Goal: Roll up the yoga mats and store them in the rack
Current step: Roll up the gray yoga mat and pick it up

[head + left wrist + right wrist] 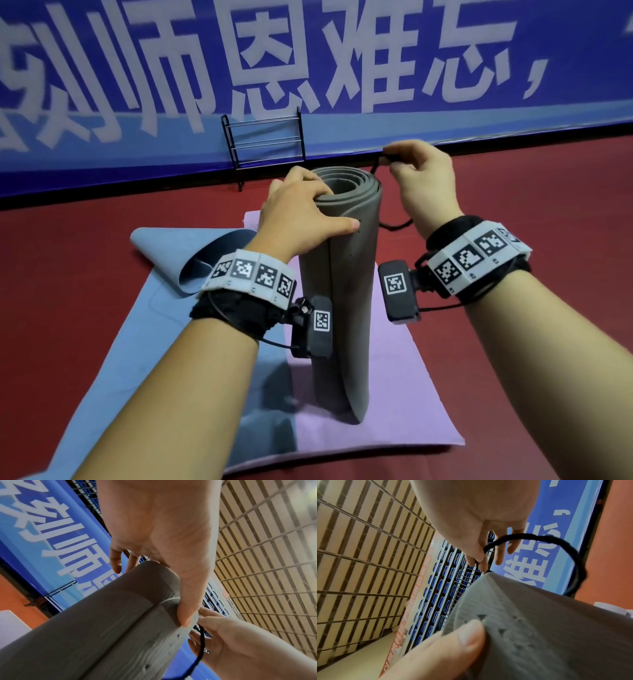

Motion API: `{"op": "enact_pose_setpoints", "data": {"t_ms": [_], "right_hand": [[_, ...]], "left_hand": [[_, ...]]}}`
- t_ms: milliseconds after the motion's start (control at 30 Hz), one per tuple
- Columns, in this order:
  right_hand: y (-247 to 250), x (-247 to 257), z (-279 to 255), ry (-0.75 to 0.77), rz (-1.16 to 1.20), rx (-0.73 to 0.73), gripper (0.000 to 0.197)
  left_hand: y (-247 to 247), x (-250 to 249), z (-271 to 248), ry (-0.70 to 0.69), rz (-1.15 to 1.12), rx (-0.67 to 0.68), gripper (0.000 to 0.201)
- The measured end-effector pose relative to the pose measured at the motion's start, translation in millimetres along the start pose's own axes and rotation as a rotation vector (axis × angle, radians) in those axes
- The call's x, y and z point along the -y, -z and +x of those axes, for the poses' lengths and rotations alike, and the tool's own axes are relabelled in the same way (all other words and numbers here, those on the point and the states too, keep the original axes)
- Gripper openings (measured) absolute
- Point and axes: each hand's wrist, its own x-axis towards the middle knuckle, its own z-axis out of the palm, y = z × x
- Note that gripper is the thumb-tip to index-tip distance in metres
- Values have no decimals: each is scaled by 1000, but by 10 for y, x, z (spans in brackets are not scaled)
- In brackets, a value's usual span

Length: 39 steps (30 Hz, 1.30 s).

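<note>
A rolled grey yoga mat (339, 291) stands upright on a flat lilac mat (404, 394). My left hand (301, 212) grips its top end, thumb across the outer flap and fingers over the rim; the left wrist view shows the grey roll (102, 635) under that thumb. My right hand (418, 178) is raised just right of the roll's top and pinches a black elastic band (388, 159). In the right wrist view the black band (556, 540) loops from the pinching fingers (477, 555) round behind the grey roll (547, 628). A black rack (267, 147) stands at the wall behind.
A blue-grey mat (164, 308) lies on the red floor (513, 192) at the left, its far end curled over and partly under the lilac mat. A blue banner (308, 68) with white characters covers the wall. Red floor stretches between the mats and the rack.
</note>
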Motion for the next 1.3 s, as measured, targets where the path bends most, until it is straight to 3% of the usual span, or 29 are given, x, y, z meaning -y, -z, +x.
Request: {"op": "enact_pose_setpoints", "data": {"t_ms": [167, 300, 500, 633, 700, 900, 1167, 1300], "right_hand": [[-108, 239, -48, 27, 123, 81, 41], [-154, 307, -65, 37, 141, 139, 39], [-175, 383, -90, 104, 70, 283, 41], [-156, 411, -106, 146, 89, 394, 42], [-155, 423, -117, 162, 82, 453, 41], [-161, 431, -169, 199, -40, 563, 38], [-30, 234, -31, 337, -468, 291, 27], [7, 47, -72, 209, -464, 295, 20]], "left_hand": [[17, -45, -86, 24, -39, -11, 50], [28, -121, -102, 11, -27, 14, 62], [6, -153, -85, -19, -108, -43, 109], [65, -115, -34, -18, -90, 36, 142], [101, -76, -10, -46, -45, 62, 137], [113, 11, -10, -10, -47, 20, 87], [123, 193, 54, 41, -45, -67, 92], [148, 284, 54, 79, -45, -93, 90]]}}
